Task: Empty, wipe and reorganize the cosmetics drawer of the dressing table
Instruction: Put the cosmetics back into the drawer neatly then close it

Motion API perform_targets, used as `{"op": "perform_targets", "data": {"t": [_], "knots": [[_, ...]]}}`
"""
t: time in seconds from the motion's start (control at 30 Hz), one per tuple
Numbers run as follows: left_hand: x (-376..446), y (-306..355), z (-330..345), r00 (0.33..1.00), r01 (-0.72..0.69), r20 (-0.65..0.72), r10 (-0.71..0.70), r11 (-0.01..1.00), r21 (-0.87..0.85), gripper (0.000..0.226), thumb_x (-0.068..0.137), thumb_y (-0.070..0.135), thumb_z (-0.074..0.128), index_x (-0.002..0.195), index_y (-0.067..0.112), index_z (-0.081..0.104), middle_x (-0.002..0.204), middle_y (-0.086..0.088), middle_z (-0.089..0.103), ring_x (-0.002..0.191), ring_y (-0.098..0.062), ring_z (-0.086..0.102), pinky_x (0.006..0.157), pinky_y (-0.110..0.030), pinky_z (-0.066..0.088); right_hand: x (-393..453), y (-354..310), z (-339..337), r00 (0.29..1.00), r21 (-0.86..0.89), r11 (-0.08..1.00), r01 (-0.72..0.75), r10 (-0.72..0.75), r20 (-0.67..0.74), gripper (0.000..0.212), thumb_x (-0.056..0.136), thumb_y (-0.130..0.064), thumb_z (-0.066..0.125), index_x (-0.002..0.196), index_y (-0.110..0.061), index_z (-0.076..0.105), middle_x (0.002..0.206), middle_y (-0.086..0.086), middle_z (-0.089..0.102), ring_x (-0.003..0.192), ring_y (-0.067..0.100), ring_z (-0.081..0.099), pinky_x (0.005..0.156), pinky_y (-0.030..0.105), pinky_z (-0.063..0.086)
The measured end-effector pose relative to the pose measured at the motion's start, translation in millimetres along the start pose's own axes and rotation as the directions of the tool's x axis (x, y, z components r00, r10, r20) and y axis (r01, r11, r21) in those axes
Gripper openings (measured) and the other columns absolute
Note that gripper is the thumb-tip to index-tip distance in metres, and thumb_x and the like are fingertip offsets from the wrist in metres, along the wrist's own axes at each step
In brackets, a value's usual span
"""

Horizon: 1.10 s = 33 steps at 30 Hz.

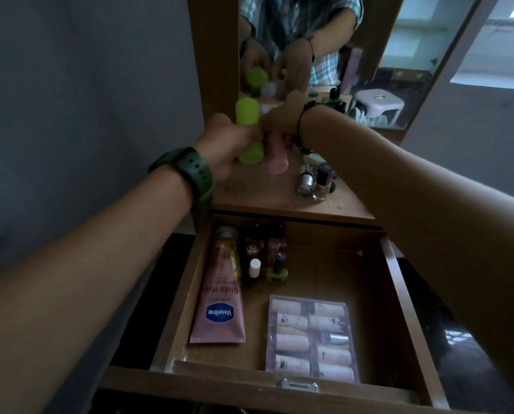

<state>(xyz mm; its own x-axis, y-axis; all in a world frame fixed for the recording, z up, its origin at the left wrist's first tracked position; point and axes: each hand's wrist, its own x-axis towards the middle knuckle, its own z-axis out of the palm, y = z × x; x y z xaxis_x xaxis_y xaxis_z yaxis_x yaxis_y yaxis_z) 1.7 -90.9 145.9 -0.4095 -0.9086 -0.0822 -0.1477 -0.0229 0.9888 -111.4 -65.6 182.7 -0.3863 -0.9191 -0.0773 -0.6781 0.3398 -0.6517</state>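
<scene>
Two hands over the tabletop: left hand (225,144) wraps the green bottle (247,130) mid-body, cap above the fist; right hand (282,115) grip unclear beside the pink bottle (275,155); smooth, light plastic, probably slippery, so hold mid-body.

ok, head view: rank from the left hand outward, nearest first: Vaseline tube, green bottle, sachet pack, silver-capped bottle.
1. green bottle, gripped in the left hand itself.
2. silver-capped bottle, on the tabletop, to the right.
3. Vaseline tube, drawer's left side.
4. sachet pack, drawer front, right of the tube.
</scene>
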Motion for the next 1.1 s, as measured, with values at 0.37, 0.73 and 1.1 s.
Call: {"op": "perform_targets", "data": {"t": [0.37, 0.73, 1.1], "knots": [[-119.2, -48.7, 2.8, 0.991, 0.028, 0.127, -0.053, 0.981, 0.191, 0.050, 0.072, 0.007, 0.075, 0.118, 0.015, 0.056, 0.112, -0.007, 0.068, 0.099, -0.020, 0.065, 0.091, -0.039, 0.052, -129.4, 71.6, 31.6, 0.980, 0.137, 0.977, 0.166, -0.148, -0.135, 0.016, 0.078, -0.020, 0.066, 0.070, -0.006, 0.061, 0.064, -0.002, 0.053, 0.059, 0.009, 0.049, 0.054, 0.026, 0.044], [-133.3, -94.0, 63.2, 0.988, -0.144, 0.127, 0.088, 0.822, 0.551, 0.048, 0.079, 0.026, 0.070, 0.120, 0.014, 0.047, 0.120, -0.007, 0.060, 0.113, -0.025, 0.054, 0.086, -0.030, 0.042, -162.9, 151.8, 49.9, 0.957, 0.020, 0.999, 0.045, -0.038, -0.289, 0.020, 0.075, -0.014, 0.067, 0.095, -0.012, 0.062, 0.074, -0.005, 0.056, 0.065, 0.010, 0.048, 0.059, 0.009, 0.037], [-118.7, -109.9, 108.1, 0.955, -0.289, 0.225, 0.192, 0.772, 0.567, 0.038, 0.079, 0.016, 0.065, 0.112, 0.011, 0.045, 0.095, -0.015, 0.066, 0.088, -0.034, 0.063, 0.063, -0.029, 0.039, -162.4, 187.1, 40.4, 0.982, -0.248, 0.967, 0.051, -0.094, -0.166, 0.029, 0.073, -0.002, 0.058, 0.098, -0.014, 0.052, 0.079, 0.002, 0.057, 0.077, 0.031, 0.055, 0.061, 0.032, 0.038]]}}
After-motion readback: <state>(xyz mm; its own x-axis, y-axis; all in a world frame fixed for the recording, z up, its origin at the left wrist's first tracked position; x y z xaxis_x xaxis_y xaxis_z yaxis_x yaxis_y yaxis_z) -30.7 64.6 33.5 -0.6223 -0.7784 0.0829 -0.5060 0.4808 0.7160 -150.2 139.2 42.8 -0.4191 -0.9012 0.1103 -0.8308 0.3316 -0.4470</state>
